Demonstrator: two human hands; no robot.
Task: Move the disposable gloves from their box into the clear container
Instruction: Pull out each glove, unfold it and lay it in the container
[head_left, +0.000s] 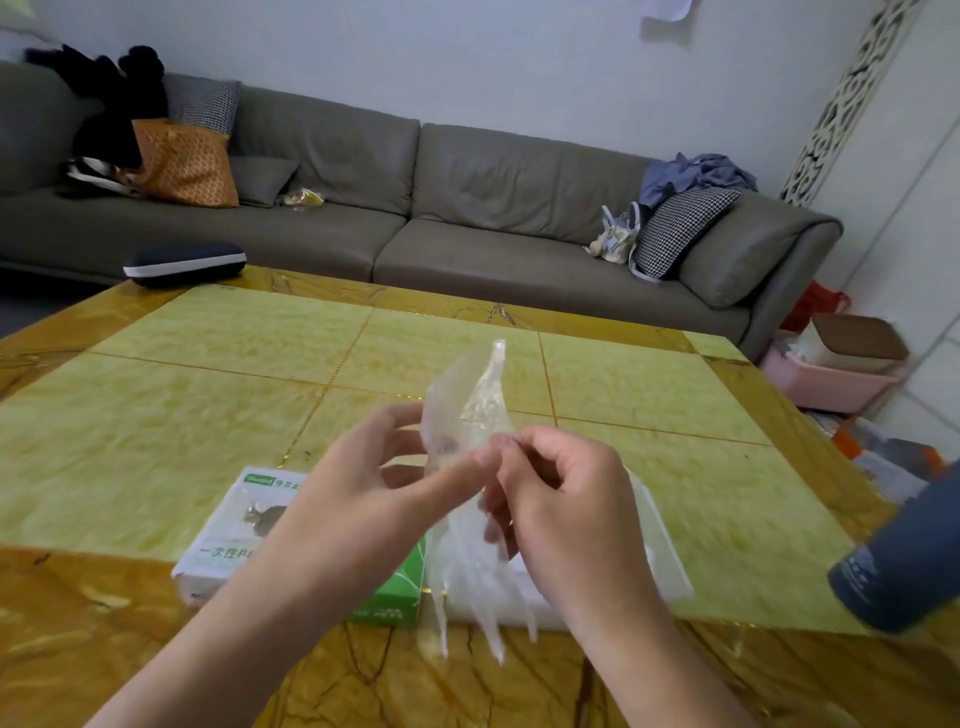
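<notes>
PROGRESS: midway, by my read | HANDS: your left hand and right hand both pinch 1 thin translucent plastic glove, held up over the table | BOX: white-and-green cardboard glove box lies under your left forearm | CONTAINER: clear plastic container just beside it — already holds gloves | LEFT: drop this 1 in — box contents hidden.

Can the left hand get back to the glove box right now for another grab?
Probably not at once. The left hand is pinching the bunch of gloves together with the right hand. The box lies directly beneath the left wrist with nothing between, so once it lets go, reach looks easy.
</notes>
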